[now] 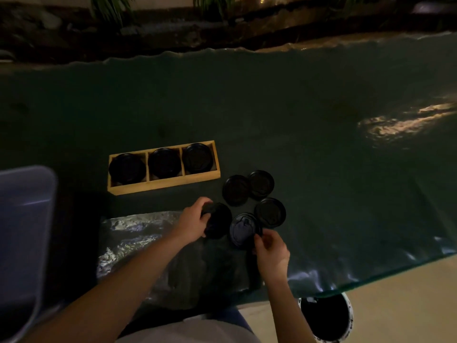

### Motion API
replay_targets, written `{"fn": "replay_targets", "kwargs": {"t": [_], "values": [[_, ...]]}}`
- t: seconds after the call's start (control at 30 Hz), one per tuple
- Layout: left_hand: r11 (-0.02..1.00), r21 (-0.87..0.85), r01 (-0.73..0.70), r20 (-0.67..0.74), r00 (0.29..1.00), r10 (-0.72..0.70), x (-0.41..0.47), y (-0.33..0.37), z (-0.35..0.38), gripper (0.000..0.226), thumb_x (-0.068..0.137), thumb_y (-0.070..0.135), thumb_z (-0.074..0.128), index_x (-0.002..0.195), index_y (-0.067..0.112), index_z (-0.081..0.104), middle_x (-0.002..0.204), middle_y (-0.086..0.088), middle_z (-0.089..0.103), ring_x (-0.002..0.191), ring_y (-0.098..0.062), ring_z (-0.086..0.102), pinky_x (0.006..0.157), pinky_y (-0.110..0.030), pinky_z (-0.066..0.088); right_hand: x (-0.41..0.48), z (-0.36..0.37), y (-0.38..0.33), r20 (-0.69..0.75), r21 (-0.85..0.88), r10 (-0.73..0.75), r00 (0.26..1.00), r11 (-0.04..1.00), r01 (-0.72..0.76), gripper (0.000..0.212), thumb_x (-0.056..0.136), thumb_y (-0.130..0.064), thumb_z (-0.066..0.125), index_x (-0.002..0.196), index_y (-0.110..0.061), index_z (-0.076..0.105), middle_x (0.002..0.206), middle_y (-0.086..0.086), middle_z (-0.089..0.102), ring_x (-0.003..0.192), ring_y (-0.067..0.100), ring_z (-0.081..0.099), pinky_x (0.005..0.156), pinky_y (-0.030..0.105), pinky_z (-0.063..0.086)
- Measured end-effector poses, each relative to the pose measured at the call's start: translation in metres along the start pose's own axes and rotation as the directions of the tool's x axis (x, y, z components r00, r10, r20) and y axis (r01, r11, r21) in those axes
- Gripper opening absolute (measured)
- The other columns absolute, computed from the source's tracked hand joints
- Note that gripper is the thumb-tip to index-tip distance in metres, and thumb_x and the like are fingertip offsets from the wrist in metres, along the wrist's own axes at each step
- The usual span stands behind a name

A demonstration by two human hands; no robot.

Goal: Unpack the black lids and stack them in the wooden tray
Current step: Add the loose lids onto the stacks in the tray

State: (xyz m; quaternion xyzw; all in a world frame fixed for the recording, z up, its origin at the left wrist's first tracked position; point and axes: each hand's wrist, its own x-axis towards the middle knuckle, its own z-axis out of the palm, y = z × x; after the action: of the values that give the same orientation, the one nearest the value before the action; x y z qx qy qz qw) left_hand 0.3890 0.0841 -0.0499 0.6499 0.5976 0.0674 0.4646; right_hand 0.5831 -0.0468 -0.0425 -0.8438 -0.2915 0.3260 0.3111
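Note:
A wooden tray [158,188] with three compartments lies on the dark table; each compartment holds black lids [164,162]. Right of the tray, three loose black lids [236,190] lie flat on the table. My left hand [194,222] grips a stack of black lids [218,220] at the mouth of a clear plastic bag [138,231]. My right hand [270,250] pinches the near edge of one single black lid [243,230] right next to that stack.
A grey-blue plastic bin [24,233] stands at the left edge. A round white-rimmed bucket [326,318] sits on the floor below the table's near edge. Plants and a ledge run along the far side.

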Motion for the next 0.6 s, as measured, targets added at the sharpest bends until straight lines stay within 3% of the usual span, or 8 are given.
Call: {"fn": "replay_targets", "kwargs": {"t": [0.07, 0.17, 0.2, 0.27, 0.33, 0.4, 0.5, 0.6], "values": [[0.991, -0.135, -0.006, 0.027, 1.000, 0.010, -0.006, 0.007, 0.000, 0.032, 0.105, 0.013, 0.053, 0.133, 0.030, 0.054, 0.116, 0.001, 0.061, 0.067, -0.020, 0.076, 0.052, -0.031, 0.063, 0.001, -0.001, -0.011, 0.008, 0.029, -0.057, 0.998, 0.998, 0.057, 0.009, 0.094, -0.021, 0.074, 0.101, -0.018, 0.070, 0.080, -0.002, 0.073, 0.076, 0.021, 0.073, 0.073, 0.034, 0.057], [0.931, -0.366, 0.013, 0.068, 0.998, 0.013, -0.015, 0.021, 0.000, 0.022, 0.108, 0.028, 0.048, 0.128, 0.030, 0.057, 0.126, -0.005, 0.064, 0.086, -0.021, 0.075, 0.056, -0.037, 0.065, 0.001, -0.001, -0.030, 0.020, 0.034, -0.154, 0.988, 0.988, 0.154, 0.009, 0.093, -0.020, 0.075, 0.099, -0.021, 0.069, 0.074, -0.011, 0.068, 0.067, 0.004, 0.066, 0.060, 0.008, 0.046], [0.899, -0.437, 0.026, 0.086, 0.996, 0.013, -0.018, 0.026, 0.000, 0.021, 0.105, 0.036, 0.049, 0.123, 0.030, 0.059, 0.126, -0.005, 0.066, 0.089, -0.022, 0.075, 0.057, -0.037, 0.065, 0.002, 0.000, -0.036, 0.016, 0.029, -0.187, 0.982, 0.982, 0.186, 0.009, 0.092, -0.018, 0.076, 0.098, -0.021, 0.069, 0.073, -0.011, 0.068, 0.066, 0.001, 0.064, 0.058, 0.007, 0.045], [0.855, -0.517, 0.037, 0.115, 0.993, 0.027, -0.023, 0.034, -0.003, 0.024, 0.095, 0.047, 0.059, 0.115, 0.035, 0.062, 0.122, 0.001, 0.068, 0.100, -0.020, 0.074, 0.059, -0.035, 0.065, 0.004, 0.002, -0.044, 0.019, 0.015, -0.245, 0.969, 0.969, 0.245, 0.010, 0.090, -0.014, 0.076, 0.098, -0.016, 0.072, 0.075, -0.004, 0.072, 0.066, 0.010, 0.067, 0.062, 0.016, 0.051], [0.870, -0.494, 0.002, 0.097, 0.994, 0.053, -0.024, 0.037, -0.005, 0.027, 0.091, 0.034, 0.074, 0.115, 0.036, 0.061, 0.123, 0.004, 0.067, 0.110, -0.019, 0.069, 0.063, -0.036, 0.066, 0.006, 0.005, -0.050, 0.038, 0.015, -0.290, 0.956, 0.957, 0.290, 0.010, 0.089, -0.013, 0.077, 0.098, -0.014, 0.073, 0.078, 0.000, 0.074, 0.069, 0.016, 0.069, 0.065, 0.026, 0.054], [0.920, -0.390, -0.046, 0.022, 0.998, 0.059, -0.024, 0.036, -0.005, 0.036, 0.092, 0.017, 0.075, 0.123, 0.027, 0.059, 0.125, 0.000, 0.068, 0.112, -0.021, 0.068, 0.069, -0.042, 0.066, 0.010, 0.005, -0.049, 0.051, 0.040, -0.318, 0.947, 0.948, 0.316, 0.007, 0.094, -0.021, 0.074, 0.099, -0.016, 0.074, 0.079, -0.002, 0.074, 0.070, 0.014, 0.070, 0.063, 0.022, 0.051], [0.911, -0.413, -0.023, -0.065, 0.998, -0.004, -0.024, 0.035, -0.005, 0.035, 0.095, 0.009, 0.070, 0.126, 0.020, 0.057, 0.123, -0.008, 0.068, 0.108, -0.028, 0.070, 0.067, -0.045, 0.067, 0.028, -0.004, -0.038, -0.025, 0.088, -0.226, 0.974, 0.970, 0.227, 0.021, 0.100, -0.031, 0.065, 0.108, -0.013, 0.072, 0.093, 0.002, 0.072, 0.085, 0.021, 0.069, 0.076, 0.028, 0.050], [0.869, -0.494, 0.026, -0.066, 0.996, -0.067, -0.026, 0.034, -0.005, 0.035, 0.096, 0.003, 0.067, 0.123, 0.021, 0.053, 0.124, -0.010, 0.065, 0.111, -0.034, 0.068, 0.063, -0.043, 0.066, 0.054, -0.014, -0.022, -0.146, 0.013, -0.099, 0.984, 0.995, 0.102, 0.035, 0.097, -0.019, 0.070, 0.123, 0.003, 0.062, 0.118, 0.023, 0.062, 0.108, 0.040, 0.060, 0.096, 0.045, 0.049]]}}
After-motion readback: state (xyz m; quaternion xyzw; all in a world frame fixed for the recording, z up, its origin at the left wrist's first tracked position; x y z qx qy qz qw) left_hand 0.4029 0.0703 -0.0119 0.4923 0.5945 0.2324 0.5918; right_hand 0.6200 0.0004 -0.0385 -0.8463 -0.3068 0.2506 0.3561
